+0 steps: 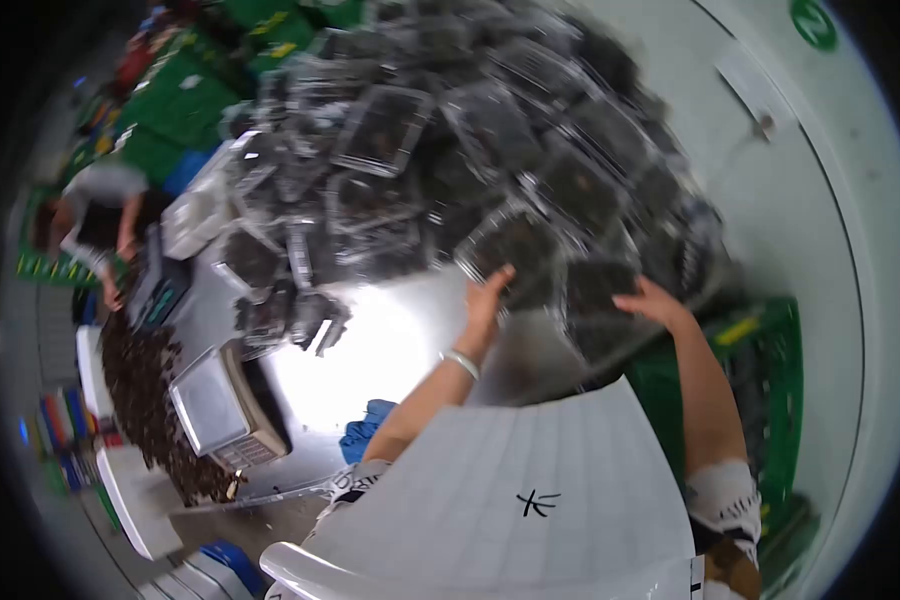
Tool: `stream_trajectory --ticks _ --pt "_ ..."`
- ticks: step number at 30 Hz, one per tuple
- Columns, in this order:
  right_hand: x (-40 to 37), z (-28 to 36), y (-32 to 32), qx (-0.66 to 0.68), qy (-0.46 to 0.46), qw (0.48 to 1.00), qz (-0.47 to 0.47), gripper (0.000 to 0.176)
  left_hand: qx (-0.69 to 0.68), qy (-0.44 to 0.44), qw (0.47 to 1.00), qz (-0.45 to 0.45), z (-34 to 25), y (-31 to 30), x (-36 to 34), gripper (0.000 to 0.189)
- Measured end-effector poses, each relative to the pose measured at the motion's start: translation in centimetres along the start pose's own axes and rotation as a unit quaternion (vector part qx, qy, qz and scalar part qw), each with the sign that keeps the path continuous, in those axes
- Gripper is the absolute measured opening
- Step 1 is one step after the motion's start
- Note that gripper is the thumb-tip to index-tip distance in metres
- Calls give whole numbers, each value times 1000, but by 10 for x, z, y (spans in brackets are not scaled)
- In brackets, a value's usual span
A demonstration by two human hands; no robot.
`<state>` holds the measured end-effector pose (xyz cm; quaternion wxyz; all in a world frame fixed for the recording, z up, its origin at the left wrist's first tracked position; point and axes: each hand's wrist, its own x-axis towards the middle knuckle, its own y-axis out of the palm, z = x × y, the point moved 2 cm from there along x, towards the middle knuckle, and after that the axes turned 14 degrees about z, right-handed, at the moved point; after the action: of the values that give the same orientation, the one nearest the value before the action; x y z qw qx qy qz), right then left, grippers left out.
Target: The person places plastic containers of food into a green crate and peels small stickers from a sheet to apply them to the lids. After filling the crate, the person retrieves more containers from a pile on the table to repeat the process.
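Observation:
My left hand [486, 305] grips the near edge of a clear plastic box [518, 240] with dark contents, its thumb lying over the top. A bracelet circles that wrist. To the right, my right hand [658, 303] holds the right side of another clear plastic box [598, 288], also dark inside. Both boxes are at the near edge of a large pile of similar clear boxes [385, 130]. Some fingers are hidden under or behind the boxes, and motion blurs the nearer box.
The pile covers the back of a shiny metal table [370, 340]. A scale [215, 405] stands at left beside loose dark pieces [135, 380]. A green crate [770, 390] is at my right. Another person [105, 215] works at far left. A blue cloth [366, 430] lies by my left forearm.

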<state>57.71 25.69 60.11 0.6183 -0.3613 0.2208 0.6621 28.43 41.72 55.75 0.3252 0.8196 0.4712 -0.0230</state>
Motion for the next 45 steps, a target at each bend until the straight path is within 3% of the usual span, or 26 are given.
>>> stream_trajectory --ticks 1,3,5,7,8,10,13,14,15,17,19,21,22,23,24,25,26,27,30,33,34,37,40,41,43,45 --pt "0 6 9 64 -50 995 64 77 -9 6 1000 11 -14 -1 -17 48" --pt "6 5 22 -65 -92 991 66 77 -1 12 1000 -3 -24 -25 -45 52" --pt "27 -12 41 -102 -122 984 80 76 1 -15 1000 -17 -29 -52 -81 49" --pt "14 28 75 -114 -128 976 134 75 -45 -15 997 -53 -25 -83 -118 46" --pt "35 18 90 -128 -171 964 155 77 -57 -4 995 -82 -21 -101 -135 45" --pt "46 41 120 -139 -180 949 218 82 -80 16 990 -111 -22 -123 -161 44" --pt "55 86 153 -254 -171 909 284 70 -77 33 987 -135 -20 -135 -186 46" --pt "69 78 161 -253 -230 902 265 73 -57 13 990 -131 -17 -142 -189 48" --pt "67 83 166 -254 -171 915 262 78 -39 -13 991 -125 -10 -149 -195 49" --pt "60 85 168 -306 -247 905 159 81 5 -76 986 -150 -24 -129 -207 54" --pt "38 76 167 -233 -261 936 49 91 13 -67 984 -164 -15 -141 -214 64" --pt "15 51 178 -130 -232 963 -45 91 211 -19 950 -230 -55 -119 -221 72" --pt "-2 35 186 -79 -219 968 -91 91 397 63 878 -261 -64 -125 -222 77" --pt "-13 24 193 -86 -170 978 -86 90 564 144 762 -284 -73 -129 -221 82" --pt "-23 16 202 -94 -125 985 -79 89 585 150 763 -230 -96 -120 -214 89" --pt "-22 10 216 114 -184 976 -5 82 630 144 749 -146 -108 -124 -205 93" --pt "-33 24 224 235 -128 961 63 73 633 102 763 -85 -108 -135 -189 93" --pt "-18 15 231 223 -154 961 62 68 632 60 772 -26 -106 -144 -171 94" --pt "-1 29 232 205 -138 969 19 76 731 10 679 -69 -122 -130 -159 96" --pt "18 15 225 147 -168 975 18 85 692 -130 706 -81 -128 -135 -160 98" --pt "24 7 223 137 -184 973 21 87 648 -123 750 -48 -111 -158 -158 99" --pt "24 -1 222 148 -197 968 44 88 569 -180 802 -29 -111 -160 -174 87" --pt "18 10 226 154 -179 970 50 86 693 -17 715 -93 -85 -162 -173 74" --pt "17 12 228 158 -176 970 55 86 691 27 714 -110 -78 -156 -173 65" --pt "24 7 229 140 -187 971 49 85 473 31 876 -95 -47 -185 -159 65" --pt "20 10 226 137 -189 971 50 85 433 20 896 -99 -44 -198 -158 77"
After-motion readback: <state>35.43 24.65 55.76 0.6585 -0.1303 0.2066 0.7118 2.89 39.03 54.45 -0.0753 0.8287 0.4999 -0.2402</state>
